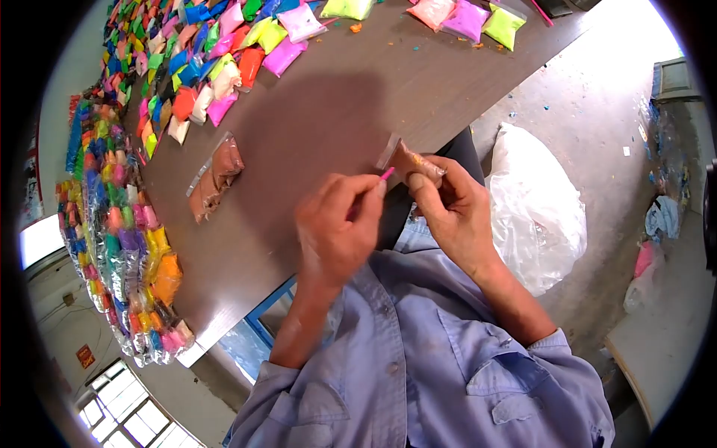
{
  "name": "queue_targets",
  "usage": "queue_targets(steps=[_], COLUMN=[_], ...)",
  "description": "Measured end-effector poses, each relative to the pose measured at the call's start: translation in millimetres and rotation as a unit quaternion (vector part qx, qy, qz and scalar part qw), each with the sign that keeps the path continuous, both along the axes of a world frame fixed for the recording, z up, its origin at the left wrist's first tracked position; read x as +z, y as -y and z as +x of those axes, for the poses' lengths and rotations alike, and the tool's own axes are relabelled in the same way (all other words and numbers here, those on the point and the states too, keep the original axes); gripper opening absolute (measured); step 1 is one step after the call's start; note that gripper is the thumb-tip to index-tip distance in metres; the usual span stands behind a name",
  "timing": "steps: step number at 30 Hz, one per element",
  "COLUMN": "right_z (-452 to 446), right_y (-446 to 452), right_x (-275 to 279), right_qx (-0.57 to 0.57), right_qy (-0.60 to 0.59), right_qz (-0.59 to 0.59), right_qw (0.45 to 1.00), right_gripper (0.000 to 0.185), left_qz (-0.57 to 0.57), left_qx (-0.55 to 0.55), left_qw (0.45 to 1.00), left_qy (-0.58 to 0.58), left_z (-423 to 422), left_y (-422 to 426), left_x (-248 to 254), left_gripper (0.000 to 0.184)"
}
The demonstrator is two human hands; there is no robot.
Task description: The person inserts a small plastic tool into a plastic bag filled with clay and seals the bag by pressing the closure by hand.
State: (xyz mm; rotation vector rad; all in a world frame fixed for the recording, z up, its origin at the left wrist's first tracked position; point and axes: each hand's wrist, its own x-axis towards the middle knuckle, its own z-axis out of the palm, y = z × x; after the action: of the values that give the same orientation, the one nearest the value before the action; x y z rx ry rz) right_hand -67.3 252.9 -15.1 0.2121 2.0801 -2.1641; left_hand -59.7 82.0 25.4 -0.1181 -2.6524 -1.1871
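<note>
Pinched in right hand (452, 210), brown-filled packet (409, 161), pink stick (388, 173) clamped in left hand (337, 224), second brown packet (216, 178) at ten o'clock.

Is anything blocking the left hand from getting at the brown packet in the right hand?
Nothing visible stands between the left hand, which pinches a pink stick, and the brown packet. The right hand covers part of the packet, but away from its clear flap, the side nearer the stick.
</note>
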Motion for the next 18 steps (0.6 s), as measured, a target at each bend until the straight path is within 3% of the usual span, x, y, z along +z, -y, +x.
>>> queue_targets(steps=[4, 10, 14, 16, 18], right_z=[1, 1, 4, 3, 1], right_y=[1, 5, 8, 6, 7], right_x=[4, -6, -4, -2, 0], right_qx=[0.024, -0.016, -0.031, -0.025, -0.027], right_qy=[-0.064, -0.195, -0.177, -0.196, -0.213], right_qz=[0.076, 0.128, 0.105, 0.157, 0.166], right_qw=[0.995, 0.972, 0.978, 0.968, 0.962], right_gripper=[0.024, 0.024, 0.023, 0.024, 0.024], left_qz=[-0.071, -0.194, -0.19, -0.178, -0.182], left_qx=[-0.054, -0.041, -0.059, -0.096, -0.094], left_qw=[0.99, 0.976, 0.973, 0.963, 0.966], left_qy=[-0.106, -0.089, -0.113, -0.178, -0.158], left_z=[1, -6, -6, -2, -4], left_y=[-17, -7, -3, -13, -8], left_x=[4, 1, 1, -2, -3], left_gripper=[0.013, 0.018, 0.018, 0.014, 0.016])
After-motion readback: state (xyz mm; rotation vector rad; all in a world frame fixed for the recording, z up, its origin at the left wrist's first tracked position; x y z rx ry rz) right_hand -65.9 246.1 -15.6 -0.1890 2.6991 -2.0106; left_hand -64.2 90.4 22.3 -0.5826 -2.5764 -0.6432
